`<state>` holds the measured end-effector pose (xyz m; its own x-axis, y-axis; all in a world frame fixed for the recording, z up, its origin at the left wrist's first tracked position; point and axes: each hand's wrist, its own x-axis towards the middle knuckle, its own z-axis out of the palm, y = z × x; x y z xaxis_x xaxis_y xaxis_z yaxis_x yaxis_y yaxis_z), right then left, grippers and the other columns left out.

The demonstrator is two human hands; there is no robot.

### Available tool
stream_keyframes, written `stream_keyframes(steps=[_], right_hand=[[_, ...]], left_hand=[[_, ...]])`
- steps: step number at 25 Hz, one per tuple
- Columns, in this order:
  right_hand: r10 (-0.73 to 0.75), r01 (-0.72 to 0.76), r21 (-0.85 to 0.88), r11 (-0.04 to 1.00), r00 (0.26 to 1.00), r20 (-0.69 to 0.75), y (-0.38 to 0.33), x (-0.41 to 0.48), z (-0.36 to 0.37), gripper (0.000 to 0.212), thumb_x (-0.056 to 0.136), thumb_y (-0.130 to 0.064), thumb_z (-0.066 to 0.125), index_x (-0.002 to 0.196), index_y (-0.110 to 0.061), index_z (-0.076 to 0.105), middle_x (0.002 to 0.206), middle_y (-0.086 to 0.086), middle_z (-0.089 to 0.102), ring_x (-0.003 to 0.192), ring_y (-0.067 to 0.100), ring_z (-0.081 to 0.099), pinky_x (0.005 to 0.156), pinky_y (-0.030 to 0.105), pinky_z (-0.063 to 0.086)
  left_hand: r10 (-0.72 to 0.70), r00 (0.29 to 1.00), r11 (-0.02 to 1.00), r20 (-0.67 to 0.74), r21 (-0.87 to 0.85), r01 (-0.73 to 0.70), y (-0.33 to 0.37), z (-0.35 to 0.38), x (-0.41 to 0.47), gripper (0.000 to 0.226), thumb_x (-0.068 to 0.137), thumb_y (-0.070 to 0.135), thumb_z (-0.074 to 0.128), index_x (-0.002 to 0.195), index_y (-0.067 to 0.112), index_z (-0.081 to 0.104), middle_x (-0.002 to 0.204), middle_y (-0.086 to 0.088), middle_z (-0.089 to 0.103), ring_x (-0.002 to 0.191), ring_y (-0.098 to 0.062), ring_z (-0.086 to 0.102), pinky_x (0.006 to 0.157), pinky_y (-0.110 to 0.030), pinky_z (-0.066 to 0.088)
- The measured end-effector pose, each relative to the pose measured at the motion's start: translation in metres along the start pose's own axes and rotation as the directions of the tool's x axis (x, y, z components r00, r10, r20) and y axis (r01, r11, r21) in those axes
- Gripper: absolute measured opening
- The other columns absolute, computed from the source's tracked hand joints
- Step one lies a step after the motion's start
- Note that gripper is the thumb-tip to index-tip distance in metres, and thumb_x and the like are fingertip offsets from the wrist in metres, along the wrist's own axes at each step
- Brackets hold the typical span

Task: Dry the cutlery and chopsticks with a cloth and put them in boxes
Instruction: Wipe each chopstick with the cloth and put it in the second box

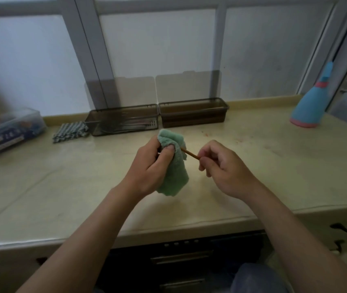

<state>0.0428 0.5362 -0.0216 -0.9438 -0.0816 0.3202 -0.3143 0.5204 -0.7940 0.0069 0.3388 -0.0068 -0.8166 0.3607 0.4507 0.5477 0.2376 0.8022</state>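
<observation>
Gripping a bunched green cloth [173, 178] in the left hand [149, 163], wrapping it round one end of a brown chopstick [190, 154]. Pinching the chopstick's other end in the curled fingers [204, 161] of the right hand [225, 168]. Holding both above the counter [62, 187]. Facing two dark boxes, lids up, side by side at the back edge, with cutlery [124, 126] in the left box [126, 107], the contents of the right box [192, 119] too dim to tell.
</observation>
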Motion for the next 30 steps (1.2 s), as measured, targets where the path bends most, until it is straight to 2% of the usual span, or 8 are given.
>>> stream_keyframes(steps=[6, 9, 13, 19, 21, 24, 27, 30], right_hand=[[-0.079, 0.08, 0.142, 0.987, 0.997, -0.013, -0.003, 0.017, 0.017, 0.017, 0.098, 0.0, 0.055, 0.086, -0.012, 0.058, 0.07, -0.011, 0.061, 0.063, 0.003, 0.057, 0.057, 0.017, 0.044], [-0.098, 0.113, 0.255, 0.96, 0.993, -0.07, -0.008, 0.031, 0.021, 0.023, 0.099, 0.001, 0.053, 0.083, -0.016, 0.057, 0.075, -0.001, 0.065, 0.068, 0.014, 0.063, 0.059, 0.028, 0.052], [-0.109, 0.12, 0.261, 0.958, 0.992, -0.055, -0.015, 0.043, 0.025, 0.028, 0.1, -0.002, 0.053, 0.086, -0.025, 0.059, 0.078, -0.011, 0.066, 0.071, 0.008, 0.064, 0.061, 0.022, 0.052], [0.011, -0.003, -0.114, 0.993, 0.998, 0.069, 0.017, 0.04, 0.008, 0.017, 0.101, -0.016, 0.054, 0.097, -0.023, 0.069, 0.075, -0.006, 0.065, 0.064, 0.004, 0.057, 0.059, 0.021, 0.047], [-0.059, 0.062, -0.105, 0.993, 0.998, 0.031, 0.02, 0.04, 0.014, 0.02, 0.099, -0.01, 0.056, 0.091, -0.02, 0.071, 0.067, -0.006, 0.061, 0.06, 0.006, 0.054, 0.056, 0.019, 0.042], [-0.12, 0.12, -0.001, 0.993, 0.992, 0.037, 0.014, 0.042, 0.034, 0.025, 0.093, -0.001, 0.052, 0.086, -0.015, 0.071, 0.072, -0.001, 0.066, 0.066, 0.014, 0.063, 0.061, 0.035, 0.055], [-0.027, 0.02, 0.056, 0.998, 0.991, 0.13, 0.006, 0.046, 0.04, 0.033, 0.094, 0.005, 0.049, 0.089, -0.022, 0.068, 0.071, -0.014, 0.068, 0.067, 0.005, 0.065, 0.06, 0.023, 0.054], [0.095, -0.113, 0.134, 0.984, 0.986, 0.136, 0.0, 0.05, 0.033, 0.024, 0.097, 0.0, 0.054, 0.088, -0.014, 0.071, 0.064, -0.006, 0.067, 0.055, 0.006, 0.06, 0.051, 0.022, 0.047]], left_hand=[[-0.065, 0.966, 0.98, -0.25, -0.201, 0.014, 0.009, 0.013, 0.019, 0.022, 0.102, 0.02, 0.034, 0.091, 0.019, 0.053, 0.082, 0.002, 0.058, 0.07, -0.003, 0.059, 0.064, -0.019, 0.051], [0.023, 0.966, 0.977, -0.259, -0.198, -0.076, 0.007, 0.02, 0.036, 0.023, 0.099, 0.021, 0.034, 0.094, 0.012, 0.054, 0.08, 0.0, 0.063, 0.073, -0.011, 0.063, 0.064, -0.022, 0.052], [0.028, 0.974, 0.992, -0.223, -0.113, -0.054, -0.008, 0.025, 0.039, 0.024, 0.095, 0.026, 0.034, 0.084, 0.015, 0.052, 0.07, 0.0, 0.054, 0.06, -0.009, 0.052, 0.055, -0.02, 0.045], [-0.271, 0.871, 0.886, -0.41, -0.461, 0.059, -0.021, -0.009, 0.054, 0.022, 0.102, 0.025, 0.034, 0.099, 0.014, 0.053, 0.093, -0.011, 0.066, 0.086, -0.023, 0.067, 0.076, -0.036, 0.057], [-0.255, 0.882, 0.907, -0.396, -0.414, 0.077, -0.022, -0.001, 0.055, 0.022, 0.102, 0.025, 0.033, 0.099, 0.013, 0.052, 0.092, -0.01, 0.065, 0.084, -0.022, 0.066, 0.073, -0.033, 0.057], [-0.199, 0.931, 0.958, -0.307, -0.262, 0.118, -0.026, 0.031, 0.042, 0.028, 0.1, 0.026, 0.034, 0.091, 0.007, 0.052, 0.084, -0.018, 0.063, 0.073, -0.027, 0.062, 0.062, -0.035, 0.054], [-0.218, 0.941, 0.971, -0.259, -0.151, 0.184, -0.036, 0.029, 0.041, 0.029, 0.1, 0.021, 0.036, 0.075, 0.014, 0.047, 0.067, -0.011, 0.052, 0.057, -0.017, 0.05, 0.054, -0.029, 0.046], [-0.325, 0.943, 0.936, -0.072, -0.167, 0.31, -0.037, 0.01, 0.045, 0.028, 0.1, 0.027, 0.039, 0.082, 0.01, 0.052, 0.077, -0.022, 0.056, 0.07, -0.038, 0.057, 0.068, -0.046, 0.053]])
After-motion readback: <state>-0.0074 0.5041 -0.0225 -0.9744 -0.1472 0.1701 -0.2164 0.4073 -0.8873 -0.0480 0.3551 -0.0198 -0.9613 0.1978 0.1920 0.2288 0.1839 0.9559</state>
